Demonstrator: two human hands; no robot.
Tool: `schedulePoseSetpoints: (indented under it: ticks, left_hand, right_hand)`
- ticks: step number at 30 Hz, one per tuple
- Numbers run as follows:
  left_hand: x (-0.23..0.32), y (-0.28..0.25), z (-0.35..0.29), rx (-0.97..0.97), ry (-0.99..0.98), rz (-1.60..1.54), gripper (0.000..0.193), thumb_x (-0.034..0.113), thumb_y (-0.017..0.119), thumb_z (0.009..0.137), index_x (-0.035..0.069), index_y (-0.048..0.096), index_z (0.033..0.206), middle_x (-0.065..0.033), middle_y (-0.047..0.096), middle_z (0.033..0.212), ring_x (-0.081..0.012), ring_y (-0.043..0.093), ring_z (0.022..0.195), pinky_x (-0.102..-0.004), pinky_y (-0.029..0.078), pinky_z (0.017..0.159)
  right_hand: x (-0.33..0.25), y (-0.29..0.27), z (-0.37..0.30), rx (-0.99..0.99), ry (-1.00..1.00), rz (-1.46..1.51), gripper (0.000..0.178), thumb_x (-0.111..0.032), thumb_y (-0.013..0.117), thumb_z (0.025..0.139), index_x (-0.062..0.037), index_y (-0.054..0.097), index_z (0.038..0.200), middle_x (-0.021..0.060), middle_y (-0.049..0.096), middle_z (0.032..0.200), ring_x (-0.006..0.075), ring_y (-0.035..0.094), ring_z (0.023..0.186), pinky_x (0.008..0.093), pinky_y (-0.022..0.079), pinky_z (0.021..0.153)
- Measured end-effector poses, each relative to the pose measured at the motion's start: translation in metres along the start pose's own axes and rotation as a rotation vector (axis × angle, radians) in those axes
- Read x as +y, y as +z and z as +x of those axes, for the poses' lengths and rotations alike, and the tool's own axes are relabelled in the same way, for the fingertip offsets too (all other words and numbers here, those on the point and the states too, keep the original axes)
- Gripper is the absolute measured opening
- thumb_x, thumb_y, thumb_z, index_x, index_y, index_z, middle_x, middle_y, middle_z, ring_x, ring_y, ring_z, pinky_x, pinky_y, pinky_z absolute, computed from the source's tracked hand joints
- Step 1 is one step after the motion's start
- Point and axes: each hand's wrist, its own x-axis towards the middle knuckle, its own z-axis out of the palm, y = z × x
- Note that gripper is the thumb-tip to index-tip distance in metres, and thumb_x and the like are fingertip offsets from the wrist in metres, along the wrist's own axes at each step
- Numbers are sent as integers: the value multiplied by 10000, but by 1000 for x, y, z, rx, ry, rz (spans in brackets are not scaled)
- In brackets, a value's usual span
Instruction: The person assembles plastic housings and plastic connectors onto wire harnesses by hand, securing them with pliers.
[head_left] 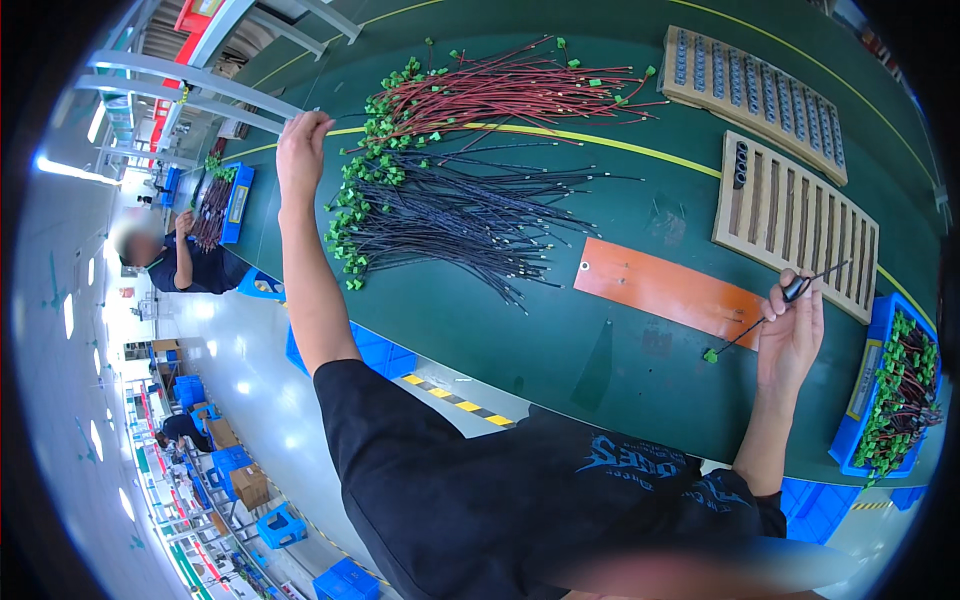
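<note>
My right hand point(793, 335) is closed around a black wire point(742, 334) and a dark rounded piece point(796, 289). A green connector point(710, 355) hangs at the wire's lower end, and its other end sticks out past my fingers. Whether the wire passes through the rounded piece, I cannot tell. Stretched out to the far left, my left hand point(301, 158) has its fingertips pinched together; a thin dark line runs from them toward the piles. Closest to it are a pile of red wires point(500, 95) and a pile of black wires point(450, 215), both with green connectors.
An orange plate point(665, 290) lies on the green table point(480, 345). Beyond my right hand are a slotted wooden tray point(800, 215) and another tray point(755, 90) full of round grey parts. Blue bins point(850, 445) of wires stand at both ends. A co-worker point(185, 255) sits at left.
</note>
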Motion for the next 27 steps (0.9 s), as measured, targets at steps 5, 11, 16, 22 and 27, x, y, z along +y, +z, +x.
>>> schedulePoseSetpoints:
  ticks: [5,11,16,22,27]
  left_hand:
    - [13,27,6,-2,-124,-110,111,115,696,885,29,675,951,-133,685,905,-323,652,883,-396,517,787]
    - [83,74,-17,-181,41,-272,155,118,728,843,80,697,990,-121,695,960,-324,661,927,-431,540,789]
    - [126,112,-11,-359,172,-93,156,105,708,841,68,651,983,-109,663,884,-323,644,893,-444,527,770]
    - [164,123,3,-320,506,-84,233,62,597,814,68,645,1042,-90,666,936,-280,641,954,-410,533,831]
    - [169,145,8,-318,456,-173,255,30,588,774,37,699,1004,-138,657,915,-325,641,947,-440,540,825]
  right_hand:
    - [2,1,0,-45,18,-17,208,-129,476,1065,-33,514,1245,100,547,1083,124,483,786,250,421,673]
    - [4,12,-4,-46,43,-68,192,-155,480,1069,-38,519,1216,102,562,1045,122,499,763,254,436,659]
    - [6,23,-12,-33,104,-121,198,-172,479,1073,-30,531,1201,125,612,1000,130,531,725,263,458,649]
    - [10,18,-15,-1,112,-115,184,-196,470,1079,-30,539,1115,130,635,944,135,545,656,268,471,595]
    - [12,18,-18,-65,213,-251,224,-243,448,1087,-32,512,1050,177,670,926,172,569,591,285,472,516]
